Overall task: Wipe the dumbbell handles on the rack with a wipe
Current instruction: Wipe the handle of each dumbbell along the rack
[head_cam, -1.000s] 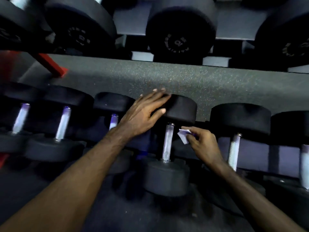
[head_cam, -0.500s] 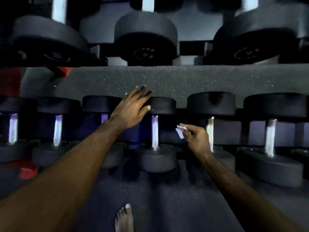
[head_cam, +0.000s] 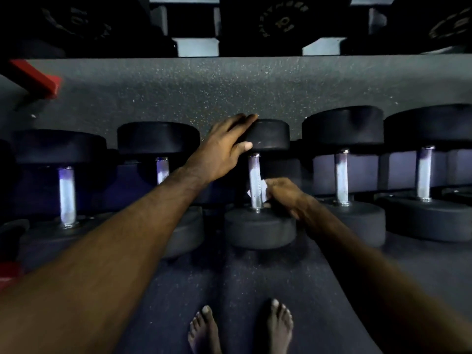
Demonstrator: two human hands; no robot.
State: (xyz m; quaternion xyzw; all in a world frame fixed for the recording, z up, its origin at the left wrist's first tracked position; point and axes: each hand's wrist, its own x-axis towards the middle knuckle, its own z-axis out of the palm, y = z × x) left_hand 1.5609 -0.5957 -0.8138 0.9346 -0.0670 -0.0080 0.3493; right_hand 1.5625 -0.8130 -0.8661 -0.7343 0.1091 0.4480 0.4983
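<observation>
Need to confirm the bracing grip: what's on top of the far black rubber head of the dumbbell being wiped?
The left hand lies over the far black rubber head, fingers across its top, thumb on its near face. The rubber under the palm is covered.

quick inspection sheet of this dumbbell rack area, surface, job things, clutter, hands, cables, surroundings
surface: dark speckled rubber floor, nothing loose seen.
job's things: white wipe pressed against the metal handle of the middle dumbbell; four more dumbbells in the row.
clutter: nothing seen.
grippers: left hand rests on that dumbbell's far head; right hand closed on the wipe.
cables: nothing seen.
surroundings: upper rack row of larger dumbbells, red frame piece, two bare feet.
</observation>
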